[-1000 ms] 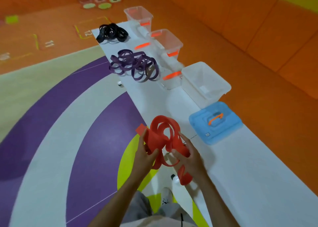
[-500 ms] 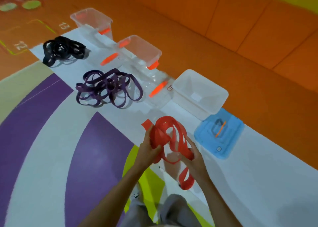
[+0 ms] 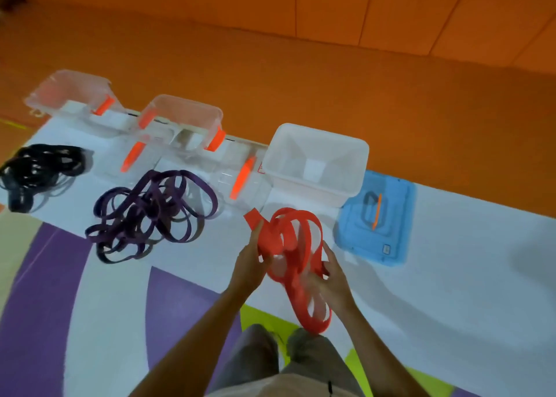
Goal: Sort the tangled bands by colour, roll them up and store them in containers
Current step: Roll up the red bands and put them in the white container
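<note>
I hold a loose bundle of red bands in front of me with both hands. My left hand grips its left side with the thumb over the bands. My right hand grips the right side, and a red loop hangs down below it. A tangle of purple bands lies on the white table to the left. A pile of black bands lies at the far left. An open white container stands just beyond the red bands, empty.
Two clear containers with orange clips stand along the table's far edge, with clear lids beside them. A blue lid lies right of the white container. The white table runs on to the right. My legs show below.
The view has swung left to right, so the table now runs across the frame. Both hands keep hold of the red bands, which now sit closer to the white container.
</note>
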Demonstrator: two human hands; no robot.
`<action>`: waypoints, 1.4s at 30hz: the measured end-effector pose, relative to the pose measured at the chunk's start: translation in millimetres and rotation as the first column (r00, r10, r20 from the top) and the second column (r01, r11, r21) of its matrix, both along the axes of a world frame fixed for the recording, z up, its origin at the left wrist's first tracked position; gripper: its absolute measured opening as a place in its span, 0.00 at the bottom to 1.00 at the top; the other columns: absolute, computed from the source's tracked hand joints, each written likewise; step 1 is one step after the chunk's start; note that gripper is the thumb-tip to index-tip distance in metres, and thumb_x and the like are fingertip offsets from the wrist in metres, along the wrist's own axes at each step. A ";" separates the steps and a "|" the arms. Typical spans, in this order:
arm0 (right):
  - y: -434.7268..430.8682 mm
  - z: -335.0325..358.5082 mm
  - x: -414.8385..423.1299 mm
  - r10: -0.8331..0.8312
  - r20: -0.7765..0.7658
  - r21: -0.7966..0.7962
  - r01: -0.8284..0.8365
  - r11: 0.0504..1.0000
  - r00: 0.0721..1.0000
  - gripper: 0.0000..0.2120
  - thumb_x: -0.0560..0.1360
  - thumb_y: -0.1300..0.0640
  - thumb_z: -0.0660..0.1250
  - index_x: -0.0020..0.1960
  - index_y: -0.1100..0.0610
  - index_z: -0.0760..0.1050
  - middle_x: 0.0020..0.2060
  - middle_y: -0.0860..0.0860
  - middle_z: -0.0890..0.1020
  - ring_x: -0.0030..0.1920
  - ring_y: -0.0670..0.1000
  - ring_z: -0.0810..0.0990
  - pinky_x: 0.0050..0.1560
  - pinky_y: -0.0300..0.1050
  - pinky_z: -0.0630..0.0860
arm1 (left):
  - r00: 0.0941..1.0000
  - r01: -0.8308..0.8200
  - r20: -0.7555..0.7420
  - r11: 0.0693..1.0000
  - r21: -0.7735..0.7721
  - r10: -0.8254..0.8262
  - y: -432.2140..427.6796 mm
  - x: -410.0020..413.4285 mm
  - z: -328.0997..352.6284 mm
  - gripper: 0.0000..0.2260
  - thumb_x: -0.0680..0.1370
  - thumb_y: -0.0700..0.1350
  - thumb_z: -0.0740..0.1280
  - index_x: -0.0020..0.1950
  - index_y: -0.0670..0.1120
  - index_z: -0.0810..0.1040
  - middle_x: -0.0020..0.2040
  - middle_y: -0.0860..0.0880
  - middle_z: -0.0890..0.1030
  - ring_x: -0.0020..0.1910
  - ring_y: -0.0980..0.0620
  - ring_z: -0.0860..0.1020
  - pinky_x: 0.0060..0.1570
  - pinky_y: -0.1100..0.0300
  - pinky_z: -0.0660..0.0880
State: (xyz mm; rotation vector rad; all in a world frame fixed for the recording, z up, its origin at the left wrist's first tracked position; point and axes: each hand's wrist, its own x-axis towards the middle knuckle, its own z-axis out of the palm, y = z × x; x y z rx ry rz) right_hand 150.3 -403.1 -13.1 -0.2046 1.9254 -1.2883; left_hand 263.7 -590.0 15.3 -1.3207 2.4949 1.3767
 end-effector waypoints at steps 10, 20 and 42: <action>25.9 -13.3 -1.5 0.045 -0.173 0.320 0.014 0.947 0.984 0.31 0.80 0.59 0.73 0.80 0.55 0.68 0.73 0.57 0.77 0.73 0.58 0.76 0.74 0.54 0.70 | 0.928 0.214 0.350 0.953 -0.214 -0.130 -28.9 24.4 10.5 0.32 0.80 0.52 0.73 0.82 0.56 0.66 0.84 0.37 0.58 0.82 0.34 0.58 0.76 0.33 0.64; 49.2 -8.6 72.6 -0.279 -0.112 0.595 0.290 0.750 0.954 0.16 0.78 0.58 0.74 0.64 0.62 0.78 0.54 0.63 0.86 0.55 0.63 0.85 0.55 0.55 0.80 | 0.895 0.446 0.163 0.816 -0.369 -0.416 -45.6 9.4 22.2 0.28 0.77 0.46 0.76 0.77 0.51 0.74 0.83 0.37 0.61 0.83 0.34 0.56 0.79 0.35 0.56; 15.9 93.5 33.5 -0.419 -0.484 0.024 0.490 0.871 0.768 0.15 0.72 0.65 0.78 0.43 0.45 0.81 0.47 0.47 0.85 0.45 0.44 0.86 0.48 0.38 0.82 | 0.540 0.775 -0.177 0.568 -0.276 -0.823 9.5 -36.4 73.0 0.35 0.76 0.63 0.74 0.80 0.54 0.69 0.82 0.52 0.64 0.81 0.53 0.61 0.78 0.51 0.61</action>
